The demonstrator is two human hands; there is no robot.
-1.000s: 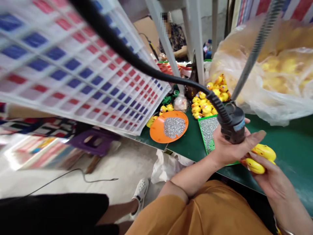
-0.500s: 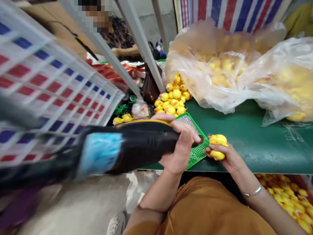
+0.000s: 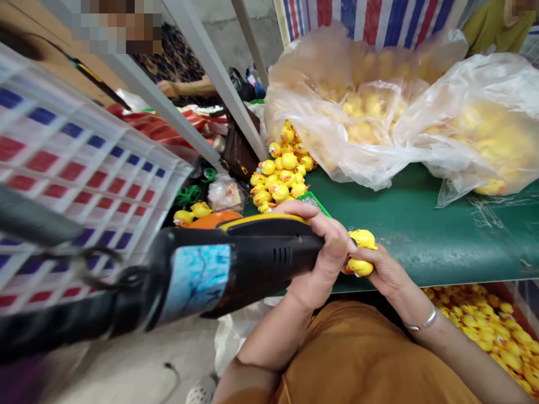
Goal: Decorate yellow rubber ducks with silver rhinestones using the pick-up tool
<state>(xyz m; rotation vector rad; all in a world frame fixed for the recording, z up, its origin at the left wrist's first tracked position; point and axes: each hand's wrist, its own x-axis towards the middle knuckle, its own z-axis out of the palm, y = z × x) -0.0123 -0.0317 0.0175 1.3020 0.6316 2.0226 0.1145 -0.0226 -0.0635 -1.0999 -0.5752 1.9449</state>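
Black power tool (image 3: 261,255) has come rightward since the last look: half a second ago its tip stopped short of the ducks, over the green tray; now the tip is right at the upper duck (image 3: 364,238). Whether it touches, cannot tell.

Left hand (image 3: 323,255): mine, closed around the front end of the tool, thumb lying on top. Tool runs nearly level, its blue label (image 3: 201,276) facing me, cable end blurred away to the left.

Right hand (image 3: 388,272): fingers closed on the upper duck and the lower duck (image 3: 360,267), one above the other, held over the near edge of the green table (image 3: 425,224). Hands just beside each other. Silver bangle (image 3: 430,318) on my right wrist.

Green tray (image 3: 323,207): only a far corner shows, silvery bits inside; tool and left hand hide the rest. Orange dish (image 3: 217,219) mostly covered by the tool too. Duck pile (image 3: 280,179) just behind the tray; two loose ducks (image 3: 192,213) left of the dish.

Farther back: two clear bags swollen with yellow, the left bag (image 3: 353,151) against the right bag (image 3: 484,126). Below the table edge, at my right, a heap of ducks (image 3: 490,325). Off left, a white crate (image 3: 96,168) with red and blue squares. Across, a co-worker's forearm (image 3: 196,88).
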